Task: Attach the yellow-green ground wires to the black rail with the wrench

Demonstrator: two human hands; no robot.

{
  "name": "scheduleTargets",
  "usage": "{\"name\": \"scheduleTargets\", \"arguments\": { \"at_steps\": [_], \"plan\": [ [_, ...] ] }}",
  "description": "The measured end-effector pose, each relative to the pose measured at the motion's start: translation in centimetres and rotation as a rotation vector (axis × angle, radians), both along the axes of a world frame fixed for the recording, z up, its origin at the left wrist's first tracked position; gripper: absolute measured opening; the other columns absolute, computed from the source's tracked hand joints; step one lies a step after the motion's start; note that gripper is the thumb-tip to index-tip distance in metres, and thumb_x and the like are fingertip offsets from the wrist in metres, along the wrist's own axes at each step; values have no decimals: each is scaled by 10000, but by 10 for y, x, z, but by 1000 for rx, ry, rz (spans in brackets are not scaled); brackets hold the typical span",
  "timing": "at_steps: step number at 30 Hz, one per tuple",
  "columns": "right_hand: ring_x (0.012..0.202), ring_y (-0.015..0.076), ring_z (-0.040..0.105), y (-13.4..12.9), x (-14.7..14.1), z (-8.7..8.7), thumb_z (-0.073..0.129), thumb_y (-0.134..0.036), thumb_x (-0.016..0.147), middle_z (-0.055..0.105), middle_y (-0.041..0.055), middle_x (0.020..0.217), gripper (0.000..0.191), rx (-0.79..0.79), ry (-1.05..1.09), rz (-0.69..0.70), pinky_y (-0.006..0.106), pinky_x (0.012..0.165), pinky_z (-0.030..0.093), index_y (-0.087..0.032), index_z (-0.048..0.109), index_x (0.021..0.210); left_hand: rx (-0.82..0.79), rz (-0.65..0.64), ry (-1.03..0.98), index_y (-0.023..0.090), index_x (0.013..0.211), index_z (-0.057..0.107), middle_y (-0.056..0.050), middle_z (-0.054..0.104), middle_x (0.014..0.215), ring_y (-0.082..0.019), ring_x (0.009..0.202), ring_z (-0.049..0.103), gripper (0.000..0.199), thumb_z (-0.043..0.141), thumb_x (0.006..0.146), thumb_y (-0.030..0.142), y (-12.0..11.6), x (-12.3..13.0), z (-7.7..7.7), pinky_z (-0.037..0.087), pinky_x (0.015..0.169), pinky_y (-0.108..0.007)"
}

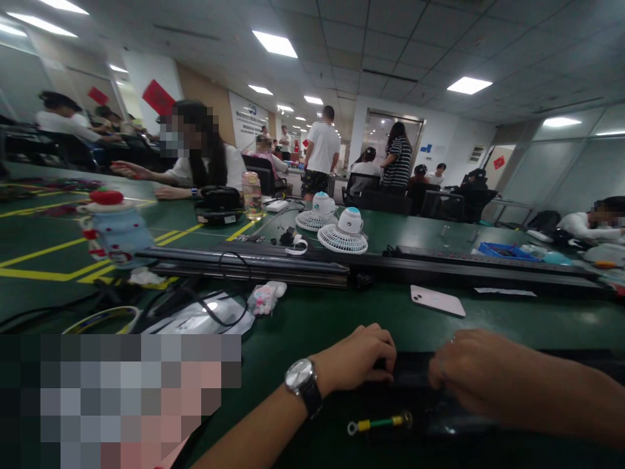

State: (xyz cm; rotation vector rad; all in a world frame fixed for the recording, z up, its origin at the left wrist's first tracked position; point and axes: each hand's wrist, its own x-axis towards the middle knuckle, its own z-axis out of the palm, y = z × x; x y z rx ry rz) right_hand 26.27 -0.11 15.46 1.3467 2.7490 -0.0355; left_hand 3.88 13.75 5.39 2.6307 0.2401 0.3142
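Green and yellow, the short ring-ended lead [379,423] lies nearest, within easy reach. Beyond, the left hand [359,359] and right hand [471,365] curl over black plastic [414,366], perhaps steadying it; whether their fingers clamp it, I cannot tell. Farther, the phone [438,301] lies apart, clear of both.

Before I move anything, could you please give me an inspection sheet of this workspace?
Surface: dark green table, yellow lines at left.
Job's things: black material at the hands; green-and-yellow ring-ended lead nearby.
Clutter: phone, two white fans, bottle with red lid, plastic bag.
Hands: left hand and right hand at the black material; grips unclear.
Cables: black cable looping over the bag.
Surroundings: people seated and standing beyond; ceiling lights on.
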Motion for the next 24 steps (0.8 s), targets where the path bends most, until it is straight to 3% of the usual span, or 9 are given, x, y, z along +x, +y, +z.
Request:
{"name": "scheduleTargets", "arguments": {
  "at_steps": [6, 11, 15, 20, 24],
  "plan": [
    [761, 223, 618, -10, -6, -12, 590, -92, 853, 652, 8, 878, 213, -109, 116, -129, 309, 640, 351, -231, 620, 1011, 15, 8, 10, 204, 898, 671, -18, 628, 1086, -201, 1057, 538, 123, 782, 868, 249, -1, 0, 0, 394, 877, -315],
    [777, 192, 600, -10, -4, -25, 568, -106, 889, 636, -2, 876, 143, -231, 342, -218, 284, 663, 394, -229, 587, 961, 45, 15, 12, 203, 906, 669, -26, 628, 1088, -207, 1057, 539, 184, 788, 869, 338, -1, 2, 0, 393, 877, -321],
    [779, 195, 595, -10, 6, -44, 539, -133, 925, 627, 2, 850, 101, -227, 503, -306, 275, 657, 432, -230, 564, 938, 70, 22, 29, 196, 882, 671, -31, 628, 1077, -206, 1037, 546, 189, 776, 878, 354, -2, 5, 2, 390, 856, -321],
    [794, 192, 616, -17, 21, -69, 559, -132, 912, 650, -3, 883, 127, -180, 580, -249, 296, 733, 472, -247, 598, 950, 92, 16, 61, 200, 852, 671, -16, 625, 1124, -200, 1069, 535, 172, 760, 893, 341, -4, 8, 4, 375, 857, -315],
    [794, 188, 619, -18, 27, -73, 539, -135, 934, 655, -6, 895, 142, -213, 580, -226, 304, 748, 463, -253, 611, 965, 111, 3, 80, 212, 856, 683, -7, 627, 1137, -201, 1108, 521, 144, 761, 893, 327, -5, 11, 9, 350, 881, -319]
  ]
}}
